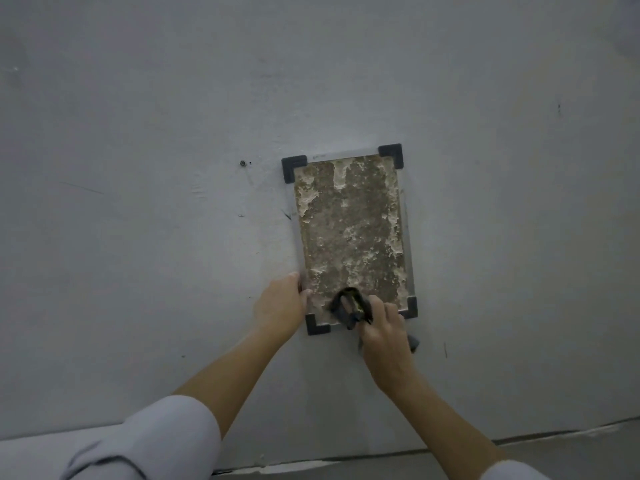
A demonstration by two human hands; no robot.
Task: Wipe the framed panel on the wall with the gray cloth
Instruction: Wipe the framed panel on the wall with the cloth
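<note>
Head view is showing the left hand (282, 299), fingers straight, steadying the framed panel (349, 230) on the wall (138, 168) while the right hand (381, 329) is squeezing the gray cloth (348, 306) against its bottom edge.

most of the cloth (349, 306) is buried in the right hand (381, 327), and together they hide part of the panel (349, 220) bottom edge. both sleeves (156, 441) run off the bottom. tiny dark dot (242, 163) on the wall (138, 237): can't tell.
</note>
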